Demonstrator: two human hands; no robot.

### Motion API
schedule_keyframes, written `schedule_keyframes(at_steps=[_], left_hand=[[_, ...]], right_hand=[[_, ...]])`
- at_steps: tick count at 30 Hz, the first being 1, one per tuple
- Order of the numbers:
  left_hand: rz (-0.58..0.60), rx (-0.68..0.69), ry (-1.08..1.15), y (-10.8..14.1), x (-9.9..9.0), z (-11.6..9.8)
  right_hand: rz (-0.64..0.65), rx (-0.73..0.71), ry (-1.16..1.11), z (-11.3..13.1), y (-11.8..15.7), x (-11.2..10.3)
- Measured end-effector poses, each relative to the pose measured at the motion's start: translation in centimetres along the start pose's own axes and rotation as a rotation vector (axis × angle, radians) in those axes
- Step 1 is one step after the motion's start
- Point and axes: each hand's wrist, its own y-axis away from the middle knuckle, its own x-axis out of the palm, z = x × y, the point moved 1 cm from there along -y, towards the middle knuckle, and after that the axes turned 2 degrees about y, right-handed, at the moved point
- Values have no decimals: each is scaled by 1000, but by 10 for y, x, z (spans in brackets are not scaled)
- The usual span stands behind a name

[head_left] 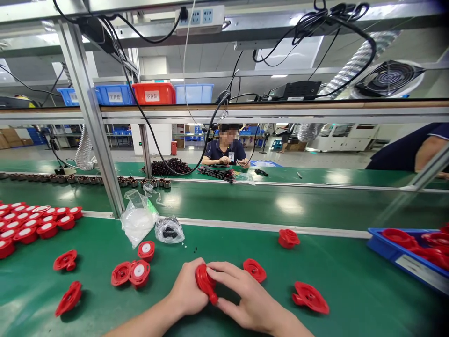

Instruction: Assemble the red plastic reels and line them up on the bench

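Note:
A round red plastic housing [204, 282] with a short spout-like stub is held up over the green work surface [157, 311]. My left hand [189, 288] is closed around its left side. From the right, my right hand [243, 292] pinches it, with fingertips on the upper edge and the thumb by the stub. The side facing my left palm is hidden. Just beyond my right hand lies a similar red part [254, 270]. Two red parts sit together to the left, one with a white disc [139, 270] in its middle.
Rows of red parts with white discs [47, 229] stand far left. A clear bag [138, 217] and a bag of small black pieces [169, 230] lie ahead. A blue bin [403, 255] of red parts is at right. Across the belt sits a person [226, 147]; cables hang overhead.

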Motion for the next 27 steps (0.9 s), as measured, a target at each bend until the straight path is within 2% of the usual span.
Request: schedule_keyframes(at_steps=[5,8,12,15,18,21,24,27], left_hand=[[3,21,116,-1,1,0],[15,27,146,-1,2,-3],[-119,-7,-13,1,6,-3],[-189,-47,-133,6,10,-1],[-224,-29,-201,9,9,-1],[-263,127,-204,8,2,-5],[-280,429,-211,6,-13,-11],[-287,737,-407,8,-29,-14]], right_hand=[[0,-1,16,1,0,7],[-18,-62,43,1,-3,10],[-178,-168,108,-1,-3,21],[-265,-131,161,2,0,32],[-293,-76,191,7,2,37],[-315,-162,209,11,0,37],[-309,-339,247,15,-6,31],[-214,-480,389,24,-10,22]])
